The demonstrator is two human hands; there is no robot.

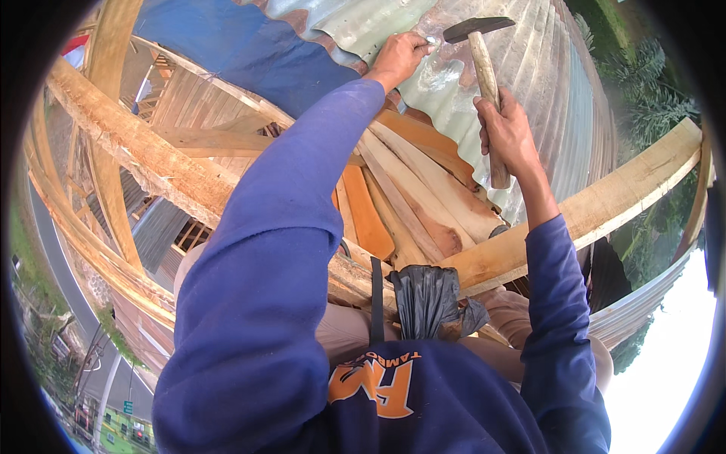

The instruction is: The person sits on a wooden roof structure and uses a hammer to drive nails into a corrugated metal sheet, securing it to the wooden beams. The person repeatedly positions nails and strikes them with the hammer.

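From the head view I see my right hand (508, 135) wrapped tight around the pale wooden handle of a dark-headed hammer (482, 66) — its head is raised just above and left of that hand. My left hand (398, 57) pinches a small nail (432, 41), barely visible, against the grey corrugated metal roofing sheet (522, 83). Beneath both hands lie stacked wooden planks (412, 197) — a black plastic bag (426, 299) sits nearer my lap.

Wooden-handled hammer (484, 68), dull corrugated metal sheet (544, 98), rough-sawn timber beams (136, 144)
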